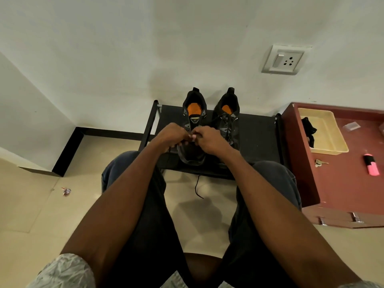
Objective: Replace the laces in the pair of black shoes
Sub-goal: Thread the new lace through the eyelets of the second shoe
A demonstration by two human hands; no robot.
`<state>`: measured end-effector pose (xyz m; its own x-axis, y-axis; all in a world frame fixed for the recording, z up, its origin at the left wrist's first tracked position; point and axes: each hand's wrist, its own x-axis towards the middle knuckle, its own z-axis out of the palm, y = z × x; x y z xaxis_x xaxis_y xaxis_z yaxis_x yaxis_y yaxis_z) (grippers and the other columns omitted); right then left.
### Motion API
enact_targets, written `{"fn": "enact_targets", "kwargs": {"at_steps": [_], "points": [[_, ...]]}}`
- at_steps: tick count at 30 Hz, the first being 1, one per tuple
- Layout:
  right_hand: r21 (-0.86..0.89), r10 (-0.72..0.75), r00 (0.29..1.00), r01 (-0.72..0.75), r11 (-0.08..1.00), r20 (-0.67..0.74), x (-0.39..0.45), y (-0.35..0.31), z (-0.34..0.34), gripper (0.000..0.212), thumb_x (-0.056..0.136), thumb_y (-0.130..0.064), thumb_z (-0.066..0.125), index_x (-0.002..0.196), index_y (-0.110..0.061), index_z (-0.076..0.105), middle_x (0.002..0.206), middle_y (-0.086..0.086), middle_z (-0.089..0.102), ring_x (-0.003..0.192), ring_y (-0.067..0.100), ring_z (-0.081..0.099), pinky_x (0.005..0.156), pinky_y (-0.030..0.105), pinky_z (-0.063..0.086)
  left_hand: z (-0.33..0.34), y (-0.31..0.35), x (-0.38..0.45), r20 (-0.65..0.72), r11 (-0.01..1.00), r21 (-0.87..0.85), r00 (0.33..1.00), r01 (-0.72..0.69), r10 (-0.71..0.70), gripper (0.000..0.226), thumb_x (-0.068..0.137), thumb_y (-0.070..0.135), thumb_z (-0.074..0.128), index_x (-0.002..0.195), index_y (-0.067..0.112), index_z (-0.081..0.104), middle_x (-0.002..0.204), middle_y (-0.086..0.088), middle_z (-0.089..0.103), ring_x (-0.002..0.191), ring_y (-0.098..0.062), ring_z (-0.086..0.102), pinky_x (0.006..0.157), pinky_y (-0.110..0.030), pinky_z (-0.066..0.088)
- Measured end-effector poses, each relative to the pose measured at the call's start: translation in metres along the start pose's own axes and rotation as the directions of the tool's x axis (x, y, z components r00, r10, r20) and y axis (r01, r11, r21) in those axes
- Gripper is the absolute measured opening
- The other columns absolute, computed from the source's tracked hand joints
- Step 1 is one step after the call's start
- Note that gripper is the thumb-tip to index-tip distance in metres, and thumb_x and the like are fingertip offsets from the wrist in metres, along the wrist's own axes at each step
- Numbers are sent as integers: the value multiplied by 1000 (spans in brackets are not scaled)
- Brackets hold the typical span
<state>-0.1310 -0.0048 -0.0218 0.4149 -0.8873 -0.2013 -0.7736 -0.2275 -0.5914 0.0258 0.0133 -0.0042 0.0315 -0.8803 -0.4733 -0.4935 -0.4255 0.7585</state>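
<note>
Head view looks down over my knees at a low black rack [257,140] set against the wall, where I've stood the pair of black shoes side by side, heels to the wall and toes toward me, so the eyelets face up within easy reach. My left hand [171,136] and right hand [209,140] meet over the middle of the left shoe [192,121], fingers curled in tight; they look to be pinching a black lace [197,187] at an eyelet, though the exact grip is hidden behind my knuckles. One loose end of that lace hangs over the rack's front edge toward the floor, which suggests this shoe is only partly threaded. The right shoe [227,119] just beside it already shows lace crossing its tongue, so I judge it either done or not yet stripped; I cannot tell which. On the red desk [342,183] to my right sit a cream tray [324,132] with something black in it, some keys [320,162] and a pink highlighter [371,164], well apart from the work.
</note>
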Motion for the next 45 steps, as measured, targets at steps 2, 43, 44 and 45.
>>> {"fn": "enact_targets", "kwargs": {"at_steps": [2, 43, 44, 45], "points": [[59, 68, 995, -63, 996, -78, 0, 11, -14, 17, 95, -11, 56, 103, -13, 72, 99, 11, 70, 92, 26, 63, 88, 42, 49, -5, -2, 1, 42, 999, -36, 999, -3, 4, 16, 90, 19, 69, 90, 4, 75, 66, -1, 65, 53, -8, 47, 49, -22, 32], [11, 125, 948, -127, 992, -293, 2, 17, 0, 14, 90, -8, 58, 95, -10, 72, 91, 12, 72, 88, 32, 65, 81, 46, 52, -2, -5, 8, -53, 976, -214, 998, -37, 26, 15, 99, 8, 56, 102, 4, 70, 83, -7, 70, 63, -7, 60, 56, -19, 44], [-40, 128, 948, -146, 989, -291, 2, 16, 2, 14, 90, -9, 57, 94, -10, 70, 90, 11, 71, 88, 32, 65, 81, 44, 52, -2, -5, 9, -43, 974, -223, 999, -38, 29, 17, 100, 5, 52, 105, 3, 68, 86, -8, 71, 67, -9, 63, 58, -19, 48], [-79, 114, 950, -142, 987, -292, 3, 16, 4, 14, 89, -9, 57, 96, -11, 70, 91, 11, 71, 90, 32, 64, 81, 42, 51, -1, -5, 10, -37, 971, -236, 999, -42, 34, 17, 100, 3, 50, 107, 1, 66, 88, -10, 71, 70, -11, 66, 60, -21, 51]]}}
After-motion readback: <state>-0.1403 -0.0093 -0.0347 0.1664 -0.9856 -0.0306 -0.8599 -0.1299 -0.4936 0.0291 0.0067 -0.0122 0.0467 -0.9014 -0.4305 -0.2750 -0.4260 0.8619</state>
